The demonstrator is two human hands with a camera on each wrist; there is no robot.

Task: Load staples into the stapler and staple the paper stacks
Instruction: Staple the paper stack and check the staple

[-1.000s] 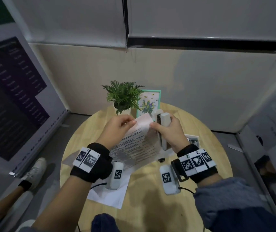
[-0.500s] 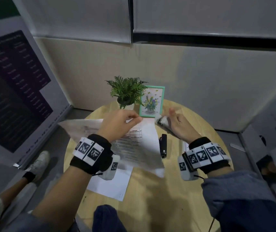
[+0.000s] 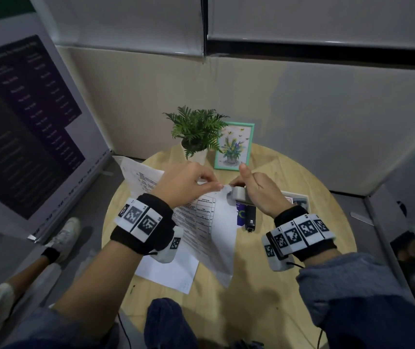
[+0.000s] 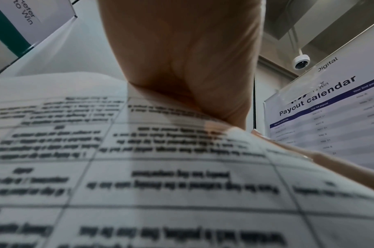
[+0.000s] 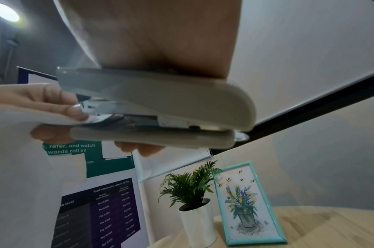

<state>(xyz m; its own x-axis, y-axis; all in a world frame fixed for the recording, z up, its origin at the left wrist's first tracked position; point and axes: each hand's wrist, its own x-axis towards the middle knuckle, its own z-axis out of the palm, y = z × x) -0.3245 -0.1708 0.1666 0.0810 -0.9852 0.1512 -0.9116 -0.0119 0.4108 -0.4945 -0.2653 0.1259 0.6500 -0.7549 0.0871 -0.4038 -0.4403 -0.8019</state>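
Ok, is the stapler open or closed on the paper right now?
Closed on it: in the right wrist view the stapler arms lie nearly together, with the paper corner tucked between them. The right hand grips it.

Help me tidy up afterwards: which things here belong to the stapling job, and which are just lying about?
In use:
- stapler, in the right hand
- paper stack, corner pinched by the left hand
- loose sheet on the table

Lying about:
- potted plant
- framed picture
- black device

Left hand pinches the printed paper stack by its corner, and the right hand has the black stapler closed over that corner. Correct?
Not quite: the stapler in the right hand is grey, as the right wrist view shows. The left hand does pinch the paper stack at that corner.
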